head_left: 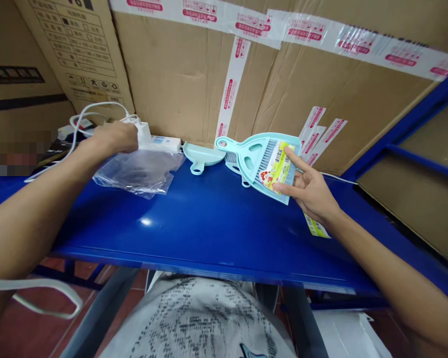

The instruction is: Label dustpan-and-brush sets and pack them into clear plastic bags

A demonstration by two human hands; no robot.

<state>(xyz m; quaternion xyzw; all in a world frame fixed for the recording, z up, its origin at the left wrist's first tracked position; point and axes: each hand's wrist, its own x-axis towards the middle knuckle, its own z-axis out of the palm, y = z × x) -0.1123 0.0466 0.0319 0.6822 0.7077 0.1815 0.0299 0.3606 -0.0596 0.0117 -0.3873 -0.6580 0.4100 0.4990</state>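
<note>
My right hand (310, 191) holds a light-blue mini dustpan and brush set (259, 159) by its lower right edge, tilted up off the blue shelf (209, 219). A yellow-green paper label (280, 166) covers the set under my fingers. My left hand (114, 138) is closed on the top of a clear plastic bag (140, 171) that lies on the shelf at the left. A second light-blue dustpan (201, 155) rests on the shelf between the two hands.
A white power strip (160, 143) with white cables (85, 117) lies behind the bag. Large taped cardboard boxes (283, 79) stand right behind the shelf. Another label (316, 228) lies under my right wrist. A blue rack frame (414, 149) runs off to the right.
</note>
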